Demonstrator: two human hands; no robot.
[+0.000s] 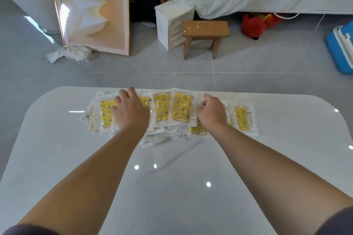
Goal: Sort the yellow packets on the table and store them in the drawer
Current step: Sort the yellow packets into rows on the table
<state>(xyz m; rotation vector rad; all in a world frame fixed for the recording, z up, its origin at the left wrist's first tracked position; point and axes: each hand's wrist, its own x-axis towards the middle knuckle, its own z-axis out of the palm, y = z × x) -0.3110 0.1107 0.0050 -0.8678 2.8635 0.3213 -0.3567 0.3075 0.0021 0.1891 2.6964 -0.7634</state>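
Several yellow packets (181, 108) in clear wrappers lie spread in an overlapping row along the far edge of the glossy white table (172, 177). My left hand (129, 110) lies over the packets at the left of the row, fingers bent downward onto them. My right hand (211, 112) is over the packets right of centre, its fingers curled on a clear wrapper. One packet (243, 118) lies apart at the right end. No drawer is in view.
Beyond the table on the grey tiled floor stand a small wooden stool (205, 34), a white box (170, 25), a framed picture (93, 9) leaning upright, crumpled paper (70, 53), a red toy (257, 23) and a blue container (342, 47).
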